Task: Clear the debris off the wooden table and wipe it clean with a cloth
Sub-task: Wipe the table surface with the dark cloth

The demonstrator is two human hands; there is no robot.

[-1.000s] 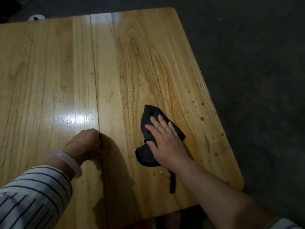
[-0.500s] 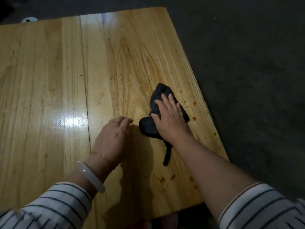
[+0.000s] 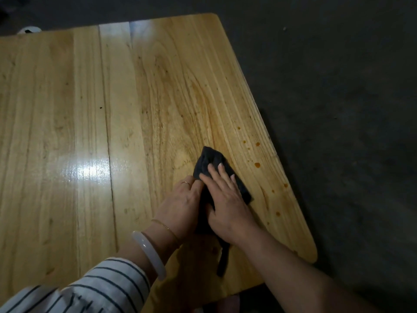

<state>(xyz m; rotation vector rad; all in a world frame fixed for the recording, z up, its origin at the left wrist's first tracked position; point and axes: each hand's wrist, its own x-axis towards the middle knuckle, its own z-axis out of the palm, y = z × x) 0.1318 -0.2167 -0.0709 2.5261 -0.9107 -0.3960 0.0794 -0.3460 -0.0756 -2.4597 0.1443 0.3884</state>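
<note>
A dark grey cloth (image 3: 211, 158) lies on the wooden table (image 3: 90, 109) near its right edge. My right hand (image 3: 225, 199) presses flat on top of the cloth, fingers spread. My left hand (image 3: 182, 204) sits against the cloth's left edge, fingers curled at it; whether it grips the fabric is hidden. A strip of the cloth (image 3: 223, 260) trails toward me below my right wrist. Several orange-brown drops (image 3: 257, 164) dot the wood to the right of the cloth, along the table's edge.
The table's right edge (image 3: 268, 136) runs diagonally beside a dark floor (image 3: 338, 109). A bright glare (image 3: 92, 171) lies on the wood at the left. A small white object (image 3: 29, 30) shows beyond the far left edge.
My left hand has moved right until it touches the cloth's left side. My right hand stays pressed on the cloth, which it slid away from me a second ago.
</note>
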